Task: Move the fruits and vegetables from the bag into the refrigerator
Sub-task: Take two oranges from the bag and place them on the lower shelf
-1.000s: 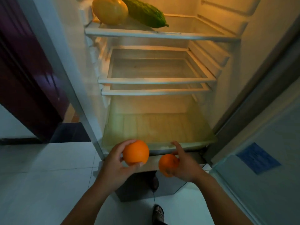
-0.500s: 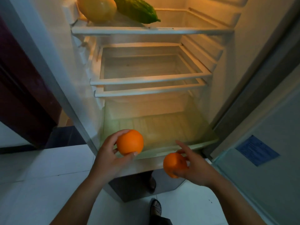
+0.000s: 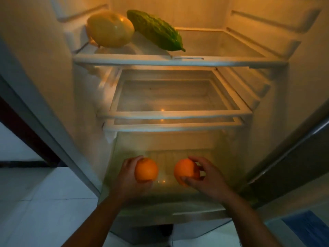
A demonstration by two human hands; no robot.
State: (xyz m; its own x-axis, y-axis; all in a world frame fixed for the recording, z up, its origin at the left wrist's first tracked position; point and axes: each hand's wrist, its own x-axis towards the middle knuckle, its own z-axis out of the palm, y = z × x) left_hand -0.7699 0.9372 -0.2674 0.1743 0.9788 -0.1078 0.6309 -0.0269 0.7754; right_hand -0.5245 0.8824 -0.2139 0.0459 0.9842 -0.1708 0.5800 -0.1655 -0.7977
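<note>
Currently, two items are stored on the top shelf (image 3: 178,61) of the refrigerator (image 3: 277,122): a yellow fruit (image 3: 109,29) at the left rear and a green gourd (image 3: 156,31) just beside it, apparently touching. Two oranges are in transit. The left hand (image 3: 129,177) is closed around the left orange (image 3: 146,169), fingers over the top and thumb beneath. The right hand (image 3: 206,177) is clamped on the right orange (image 3: 186,172), fingers over its far side. Both fruits are held inside the open bottom drawer (image 3: 195,213), near each other but apart; contact with the drawer floor cannot be confirmed.

Assessment: task partly complete; release of both oranges is outstanding. The bag is not in view, so remaining contents cannot be determined.

Materials: oranges round, matt, finely dimpled. Yellow fruit smooth, glossy, oval. Gourd elongated, ridged and warty, tapering to a point. Shelves are clear panels with pale plastic rims; the two middle shelves (image 3: 176,114) are bare. Drawer is translucent plastic. Interior light is dim and amber.
</note>
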